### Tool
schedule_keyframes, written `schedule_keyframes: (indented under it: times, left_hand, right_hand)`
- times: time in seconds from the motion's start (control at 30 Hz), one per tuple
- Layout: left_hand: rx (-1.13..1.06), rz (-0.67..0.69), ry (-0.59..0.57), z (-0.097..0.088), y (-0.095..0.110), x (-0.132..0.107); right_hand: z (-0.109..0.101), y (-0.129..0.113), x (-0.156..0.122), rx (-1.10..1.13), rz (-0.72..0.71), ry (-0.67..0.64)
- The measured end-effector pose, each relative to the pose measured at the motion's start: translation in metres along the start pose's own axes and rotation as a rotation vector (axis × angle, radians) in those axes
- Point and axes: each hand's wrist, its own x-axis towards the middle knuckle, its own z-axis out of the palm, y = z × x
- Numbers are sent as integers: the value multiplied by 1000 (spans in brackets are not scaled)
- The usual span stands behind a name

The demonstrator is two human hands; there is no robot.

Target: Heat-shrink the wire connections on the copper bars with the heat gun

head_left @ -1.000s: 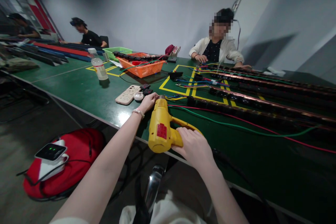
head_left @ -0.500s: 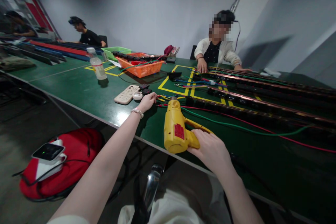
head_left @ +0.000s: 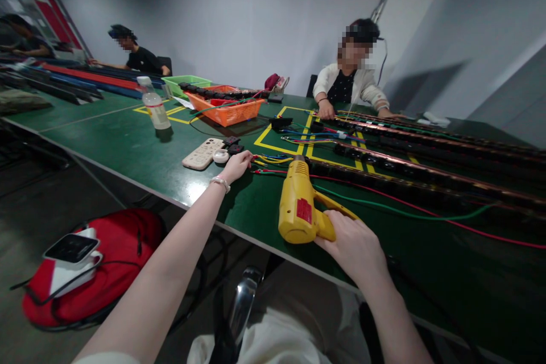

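My right hand (head_left: 352, 242) is wrapped round the handle of a yellow heat gun (head_left: 295, 202) with a red label. The gun's nozzle points away from me, over the near end of a long dark wiring strip (head_left: 341, 172). With closed fingers my left hand (head_left: 238, 165) grips the ends of several coloured wires (head_left: 273, 159), which run right to that strip. A red wire (head_left: 362, 182) and a green wire (head_left: 384, 205) lie on the table beside the gun. Just left of my left hand are a phone in a patterned case (head_left: 203, 153) and a small round white object (head_left: 220, 156).
On the green table (head_left: 106, 142) stand a bottle (head_left: 156, 108), an orange basket (head_left: 228, 114) and a green basket (head_left: 185, 84). More copper-coloured strips (head_left: 409, 162) lie right. Across the table a co-worker (head_left: 352, 79) handles wires. A red bag (head_left: 128, 239) is below left.
My right hand has moved the heat gun to the right, its nozzle shifting from the wires towards the strip's end. My left hand keeps its grip on the wires.
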Motion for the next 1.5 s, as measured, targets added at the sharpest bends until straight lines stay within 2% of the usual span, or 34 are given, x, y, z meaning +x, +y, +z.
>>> schedule_keyframes:
  times: [0.13, 0.37, 0.53, 0.93, 1.1, 1.3, 1.5]
  left_hand:
    - [21, -3, 10, 1, -1, 0]
    - [42, -2, 17, 1, 0, 0]
    - [40, 2, 21, 1, 1, 0]
    - [72, -5, 28, 3, 1, 1]
    - [88, 3, 22, 3, 0, 2]
    - [92, -6, 30, 0, 1, 2]
    - [-1, -3, -4, -2, 2, 0]
  right_hand:
    - [0, 0, 1, 8, 2, -33]
    - [-1, -5, -2, 20, -24, -18]
    - [-2, -20, 1, 42, -43, -50]
    - [-4, -60, 28, 163, -33, -175]
    - [-3, -71, 35, 183, -24, -169]
    - [-1, -74, 37, 206, -27, -173]
    - [0, -62, 33, 226, -49, -178]
